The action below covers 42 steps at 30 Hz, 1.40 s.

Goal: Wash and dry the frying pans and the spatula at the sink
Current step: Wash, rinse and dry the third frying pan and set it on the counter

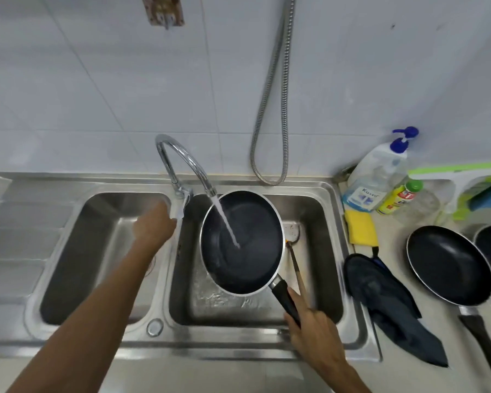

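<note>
Steel sink (pixel 233 343), white tiles (pixel 97 80); right hand (pixel 313 334) grips pan (pixel 260 222); left hand (pixel 153 226): grip unclear

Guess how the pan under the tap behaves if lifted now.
Likely front-heavy: the right hand grips the pan only by its long handle. Tap water is pouring in, so it may slosh and feel slick. Probably rigid: metal rim.

White tiled wall (pixel 68 80); flexible metal hose (pixel 270 95) hanging; pale countertop (pixel 391 235) right.
</note>
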Each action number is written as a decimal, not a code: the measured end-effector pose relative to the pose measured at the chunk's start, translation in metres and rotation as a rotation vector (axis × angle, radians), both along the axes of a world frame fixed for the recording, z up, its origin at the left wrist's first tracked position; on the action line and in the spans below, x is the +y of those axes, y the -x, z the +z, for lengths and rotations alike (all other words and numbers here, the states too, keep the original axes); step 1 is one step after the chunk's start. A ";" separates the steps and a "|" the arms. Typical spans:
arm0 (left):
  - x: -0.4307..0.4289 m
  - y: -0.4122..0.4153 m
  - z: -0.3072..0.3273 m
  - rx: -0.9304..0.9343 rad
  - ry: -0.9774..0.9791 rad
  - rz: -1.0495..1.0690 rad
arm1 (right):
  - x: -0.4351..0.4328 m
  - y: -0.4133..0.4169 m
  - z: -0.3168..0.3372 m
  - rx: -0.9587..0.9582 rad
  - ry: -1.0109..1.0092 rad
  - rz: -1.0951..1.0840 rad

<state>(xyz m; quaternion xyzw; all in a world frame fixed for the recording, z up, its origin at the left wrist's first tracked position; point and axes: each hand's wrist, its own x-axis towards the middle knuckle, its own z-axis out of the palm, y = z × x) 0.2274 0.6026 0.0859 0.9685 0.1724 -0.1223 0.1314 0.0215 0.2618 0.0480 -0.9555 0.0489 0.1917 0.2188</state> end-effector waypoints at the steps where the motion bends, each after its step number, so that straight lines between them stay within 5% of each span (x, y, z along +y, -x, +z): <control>1: 0.000 -0.011 0.000 -0.012 -0.019 -0.039 | 0.003 0.000 0.000 -0.012 0.002 -0.005; 11: 0.000 -0.059 -0.027 -0.036 -0.134 -0.537 | 0.024 -0.016 -0.013 -0.059 -0.044 -0.082; 16: 0.000 -0.064 -0.027 0.025 -0.367 -0.784 | 0.030 -0.024 -0.023 -0.101 -0.053 -0.096; 28: 0.015 -0.072 0.004 -0.251 -0.238 -0.722 | 0.021 -0.028 -0.033 -0.146 -0.044 -0.038; 42: 0.003 -0.092 0.007 -0.268 -0.214 -0.410 | 0.005 -0.025 -0.011 -0.248 0.235 0.138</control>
